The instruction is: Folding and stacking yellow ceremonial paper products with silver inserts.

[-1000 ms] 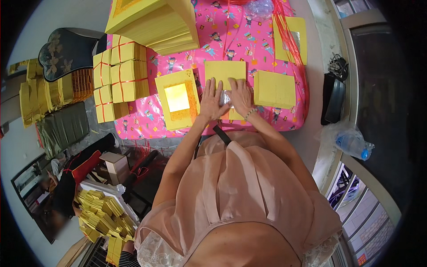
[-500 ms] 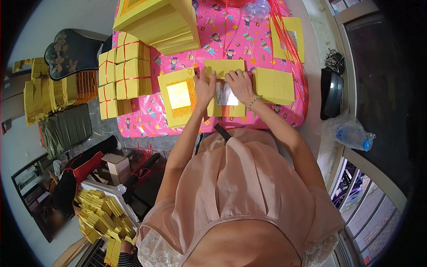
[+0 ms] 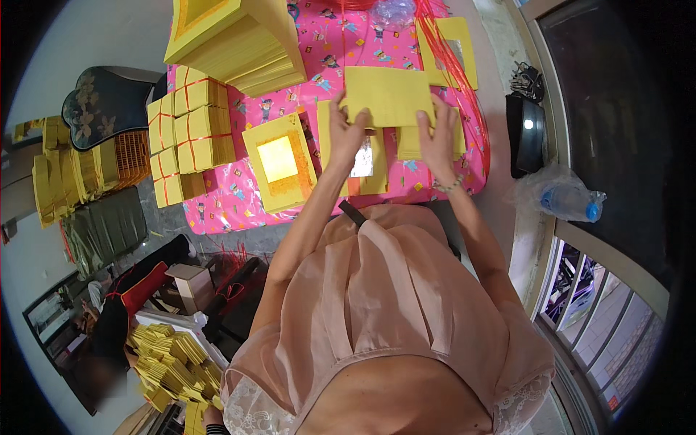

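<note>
While you hold the yellow sheet (image 3: 388,94) lifted over the pink cloth (image 3: 217,203), L hand (image 3: 346,138) pinches its left edge | R hand (image 3: 437,141) pinches right edge, keeps it flat | foil-centred sheet (image 3: 365,161) lies below, foil up | foil-faced stack (image 3: 279,163) just left, w/in reach.

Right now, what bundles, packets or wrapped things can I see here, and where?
Tied yellow paper bundles: left on the pink table, red string.
Big yellow paper stack: top left.
Clear bag with blue-capped bottle: right ledge.
Yellow sheet: held by left hand and right hand.
</note>
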Tool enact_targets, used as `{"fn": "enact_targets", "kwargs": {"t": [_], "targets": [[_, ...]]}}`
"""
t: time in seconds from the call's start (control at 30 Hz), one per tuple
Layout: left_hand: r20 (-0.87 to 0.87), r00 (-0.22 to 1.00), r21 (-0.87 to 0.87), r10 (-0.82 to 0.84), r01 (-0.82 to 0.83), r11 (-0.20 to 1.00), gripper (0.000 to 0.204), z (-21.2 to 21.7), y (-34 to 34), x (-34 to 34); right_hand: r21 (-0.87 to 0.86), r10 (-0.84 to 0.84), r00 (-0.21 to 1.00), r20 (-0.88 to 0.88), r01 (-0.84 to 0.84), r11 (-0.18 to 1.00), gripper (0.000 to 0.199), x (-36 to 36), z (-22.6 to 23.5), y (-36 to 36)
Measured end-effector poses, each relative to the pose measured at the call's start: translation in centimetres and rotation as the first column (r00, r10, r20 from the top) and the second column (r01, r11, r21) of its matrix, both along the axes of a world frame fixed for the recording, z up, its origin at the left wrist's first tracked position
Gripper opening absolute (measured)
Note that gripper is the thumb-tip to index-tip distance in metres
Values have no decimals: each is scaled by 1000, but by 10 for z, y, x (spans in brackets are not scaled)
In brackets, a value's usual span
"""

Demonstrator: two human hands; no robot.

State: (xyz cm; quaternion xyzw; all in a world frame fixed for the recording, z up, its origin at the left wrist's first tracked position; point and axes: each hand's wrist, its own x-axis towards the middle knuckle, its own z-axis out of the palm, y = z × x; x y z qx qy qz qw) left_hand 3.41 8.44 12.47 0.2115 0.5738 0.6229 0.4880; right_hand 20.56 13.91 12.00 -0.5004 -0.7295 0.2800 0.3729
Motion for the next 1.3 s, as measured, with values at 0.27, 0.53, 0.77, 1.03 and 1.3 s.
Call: {"fn": "enact_targets", "kwargs": {"t": [0.27,0.53,0.77,1.03,1.3], "targets": [[-201,941,-99,-274,259,961,43,-58,5,59,-396,-202,972,-120,139,907,37,95,-55,7],[-334,870,-258,-362,284,923,47,-82,11,71,-213,-193,967,169,227,950,37,111,-85,8],[-323,878,-334,-353,243,911,48,-93,8,76,-136,-173,972,160,195,971,36,115,-102,8],[-434,873,-212,-223,141,967,50,-114,1,86,-117,-116,943,311,159,980,35,113,-98,4],[-508,844,-146,-171,112,983,53,-104,-9,82,-324,-140,975,175,192,926,29,119,-106,15]]}}
